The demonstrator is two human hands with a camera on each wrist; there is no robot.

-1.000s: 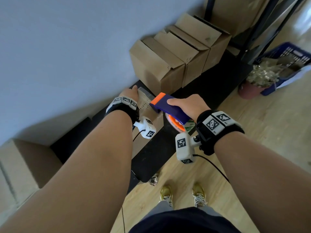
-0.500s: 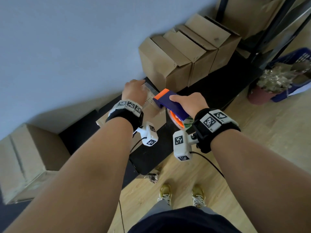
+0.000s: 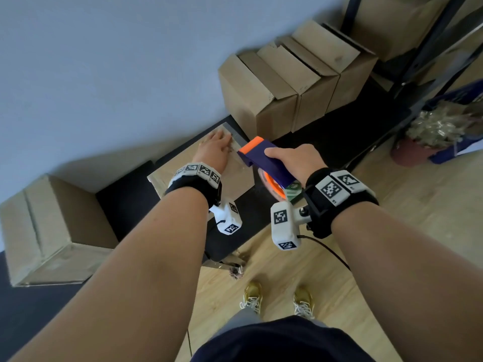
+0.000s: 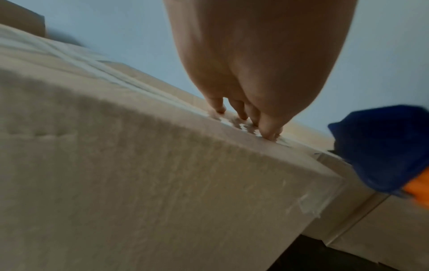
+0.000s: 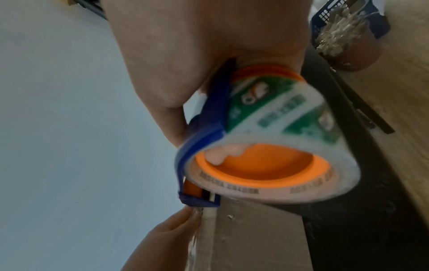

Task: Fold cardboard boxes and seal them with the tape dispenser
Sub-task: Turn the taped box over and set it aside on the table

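A closed box (image 3: 49,231) is sitting at the far left on the black desk (image 3: 125,207), against the pale wall (image 3: 104,61). Right of it, the box being sealed (image 3: 240,178) is lying on the desk, with clear tape (image 4: 120,80) running along its top seam. The left hand (image 3: 213,150) is lying flat on that box, its grip released, straight fingers (image 4: 267,126) pressing the wrinkled tape down near the far edge. Just beside those fingers, the right hand (image 3: 298,160) is grasping the blue and orange tape dispenser (image 3: 264,160), its grip clenched round the handle, with the orange nose sitting at the box top. The roll of tape (image 5: 274,146) is hanging under the hand. Farther right, three more boxes (image 3: 292,82) are standing in a row along the wall. At the far right, a blue basket (image 3: 460,100) is resting on the wooden floor (image 3: 392,199).
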